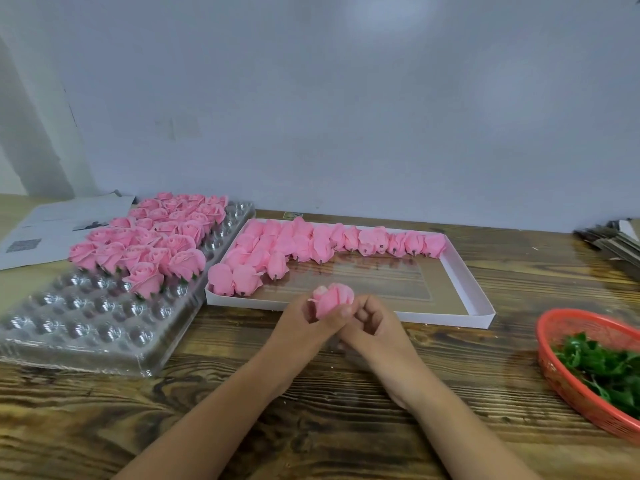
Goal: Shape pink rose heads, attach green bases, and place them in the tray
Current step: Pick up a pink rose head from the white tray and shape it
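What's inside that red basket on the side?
The red plastic mesh basket holds a pile of dark green leafy bases for the roses. Its bottom is hidden under them, and the picture edge cuts off its right part.

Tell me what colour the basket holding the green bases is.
The basket is red-orange mesh plastic, at the table's right edge; the head view, the only one, shows it.

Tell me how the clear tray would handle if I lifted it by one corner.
The clear tray looks thin, so it would probably flex. The roses fill only its far end, so it would likely tip that way.
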A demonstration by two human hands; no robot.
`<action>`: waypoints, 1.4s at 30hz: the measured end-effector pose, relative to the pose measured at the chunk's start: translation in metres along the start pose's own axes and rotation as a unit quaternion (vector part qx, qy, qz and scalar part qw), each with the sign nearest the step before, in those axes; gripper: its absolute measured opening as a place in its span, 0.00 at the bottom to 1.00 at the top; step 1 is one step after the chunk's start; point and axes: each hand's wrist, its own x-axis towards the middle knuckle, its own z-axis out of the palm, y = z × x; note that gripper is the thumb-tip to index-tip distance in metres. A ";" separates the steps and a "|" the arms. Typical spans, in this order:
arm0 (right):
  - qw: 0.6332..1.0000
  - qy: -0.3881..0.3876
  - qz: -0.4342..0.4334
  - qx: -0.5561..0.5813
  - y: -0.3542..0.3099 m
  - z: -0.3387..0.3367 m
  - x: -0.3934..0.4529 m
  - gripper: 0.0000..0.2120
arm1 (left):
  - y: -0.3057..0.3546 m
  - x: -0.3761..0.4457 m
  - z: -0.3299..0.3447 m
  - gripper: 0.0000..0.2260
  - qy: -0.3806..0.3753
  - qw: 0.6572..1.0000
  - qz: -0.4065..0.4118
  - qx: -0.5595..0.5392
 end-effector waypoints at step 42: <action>0.962 -0.124 0.071 0.234 -0.003 -0.005 0.002 0.14 | 0.018 0.005 0.009 0.20 -0.071 0.988 -0.057 -0.125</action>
